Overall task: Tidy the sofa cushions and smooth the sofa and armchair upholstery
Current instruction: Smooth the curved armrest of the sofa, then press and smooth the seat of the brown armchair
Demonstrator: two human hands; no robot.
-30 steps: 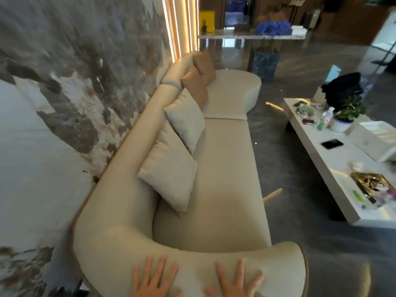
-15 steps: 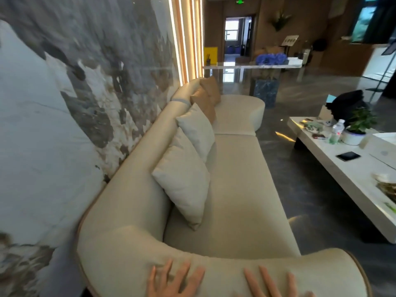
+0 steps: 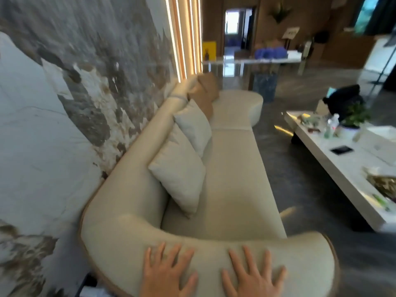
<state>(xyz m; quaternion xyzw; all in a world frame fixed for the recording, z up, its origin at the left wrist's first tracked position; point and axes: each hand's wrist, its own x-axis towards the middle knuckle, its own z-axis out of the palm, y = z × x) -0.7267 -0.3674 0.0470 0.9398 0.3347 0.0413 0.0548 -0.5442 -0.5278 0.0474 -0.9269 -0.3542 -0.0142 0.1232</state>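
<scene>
Marble wall (image 3: 53, 129) behind sofa (image 3: 231, 179), cushions (image 3: 180, 179), coffee table (image 3: 342, 163) right

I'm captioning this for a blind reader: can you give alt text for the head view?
Left hand and right hand rest flat, fingers spread, on the near armrest of a cream sofa. Cushions lean along its backrest.

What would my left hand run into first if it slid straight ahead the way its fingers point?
Your left hand lies flat on the sofa's armrest. Going straight on, it would pass the armrest's inner edge and probably meet the nearest cream cushion; depth is hard to judge.
</scene>
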